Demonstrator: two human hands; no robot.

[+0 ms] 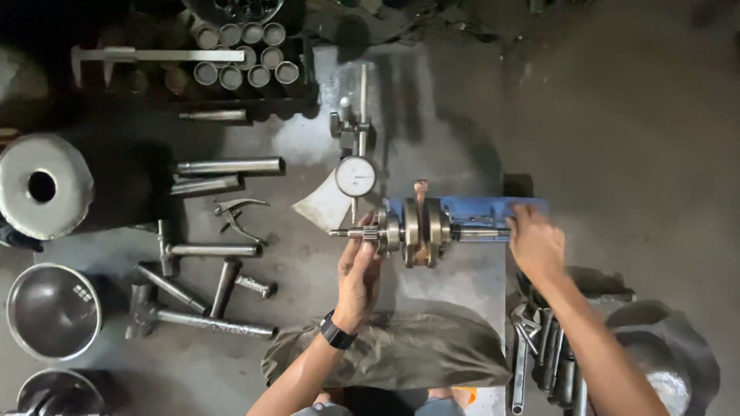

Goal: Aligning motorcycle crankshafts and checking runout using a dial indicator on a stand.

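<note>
Head cam, looking straight down at a crankshaft lying sideways on a blue stand in the middle of a grimy metal bench. Left hand comes up from just below the crank's left end, fingers pinching the thin splined shaft there. Right hand sits at the crank's right end, fingers curled over the stand's edge and pressed on it; can't tell if it's actually touching the shaft. A dial gauge stands just above the crank's left end, its stem pointing down at the shaft.

Left of the crank there's a scatter of hammers and steel bars, with two steel bowls further out. A green cloth is bunched up just below the crank, and wrenches are piled down to its lower right.
</note>
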